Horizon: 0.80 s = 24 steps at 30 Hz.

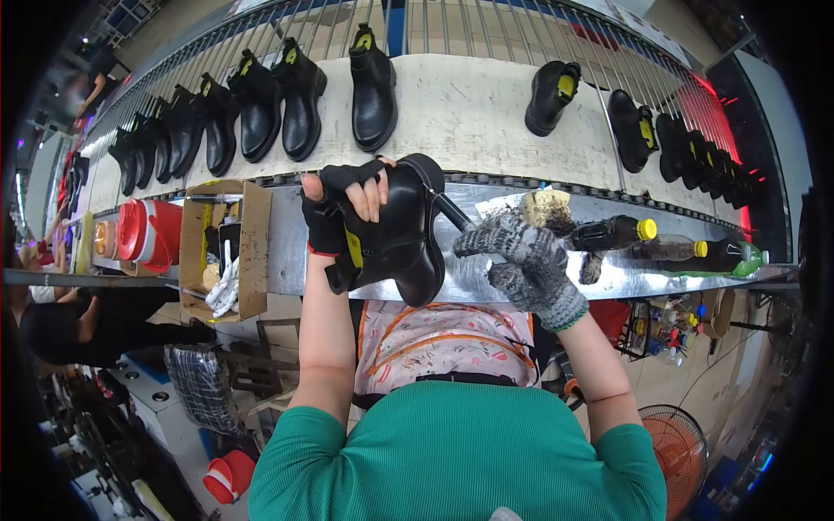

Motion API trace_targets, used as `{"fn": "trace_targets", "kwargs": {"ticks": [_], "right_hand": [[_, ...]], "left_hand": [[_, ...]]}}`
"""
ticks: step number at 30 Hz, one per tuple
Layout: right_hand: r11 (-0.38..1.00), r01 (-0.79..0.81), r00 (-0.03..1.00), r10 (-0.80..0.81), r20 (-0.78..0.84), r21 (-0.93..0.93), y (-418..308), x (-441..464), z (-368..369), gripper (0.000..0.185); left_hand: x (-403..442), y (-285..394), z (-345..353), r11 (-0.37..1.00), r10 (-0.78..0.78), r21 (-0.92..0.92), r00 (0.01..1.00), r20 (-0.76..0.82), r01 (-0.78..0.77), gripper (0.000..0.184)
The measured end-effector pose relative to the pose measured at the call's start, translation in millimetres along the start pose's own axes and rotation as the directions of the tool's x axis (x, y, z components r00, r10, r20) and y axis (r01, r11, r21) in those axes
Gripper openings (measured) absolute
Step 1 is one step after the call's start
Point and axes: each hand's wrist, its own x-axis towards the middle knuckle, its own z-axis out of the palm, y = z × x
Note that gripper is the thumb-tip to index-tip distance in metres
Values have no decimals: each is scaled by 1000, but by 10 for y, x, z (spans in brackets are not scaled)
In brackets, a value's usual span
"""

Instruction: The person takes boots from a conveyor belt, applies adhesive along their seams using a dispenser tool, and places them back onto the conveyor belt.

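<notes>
A black ankle boot (401, 226) is held up and tilted in front of me, its sole edge facing right and its yellow lining showing at the opening. My left hand (352, 195), in a black fingerless glove, is closed around the boot's upper. In a grey knitted glove, my right hand (521, 265) grips a dark-handled tool (452, 211) whose tip meets the sole edge near the heel; the exact tip is too small to make out. Just beyond the right hand lies a stained sponge-like pad (546, 209) on the metal ledge (486, 196).
Black boots (301, 104) stand in a row on the conveyor (460, 113), with others (632, 130) to the right. A cardboard box (254, 252) and a red jug (152, 234) sit left. Bottles (608, 233) with dark liquid lie right. An orange fan (673, 447) stands below.
</notes>
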Motion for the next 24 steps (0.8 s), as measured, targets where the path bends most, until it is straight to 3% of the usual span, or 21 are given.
{"fn": "trace_targets", "kwargs": {"ticks": [7,11,12,13,15,19,22,24], "right_hand": [[979,111,983,-83,-162,173,3,141,464,40],[939,95,985,-41,-167,331,78,143,734,31],[951,106,981,-52,-187,291,91,143,774,29],[952,64,989,-21,-145,299,102,118,810,30],[951,-16,997,36,-61,309,122,86,858,52],[904,57,992,-3,-127,424,152,82,937,56],[840,47,989,36,-142,540,173,79,977,42],[857,-72,991,118,-58,511,161,68,965,29]], "left_hand": [[-168,20,-262,993,-8,-120,969,-247,-22,85],[-308,-29,-529,975,8,-215,971,-239,-61,85],[-326,-31,-561,968,10,-244,973,-229,-67,85],[-344,-34,-590,967,11,-245,970,-242,-72,85],[-358,-36,-636,966,17,-244,964,-265,-84,85],[-433,-68,-730,953,8,-286,947,-323,-106,86],[-444,-62,-770,950,9,-292,948,-319,-107,86],[-479,-65,-828,948,9,-299,947,-321,-110,86]]}}
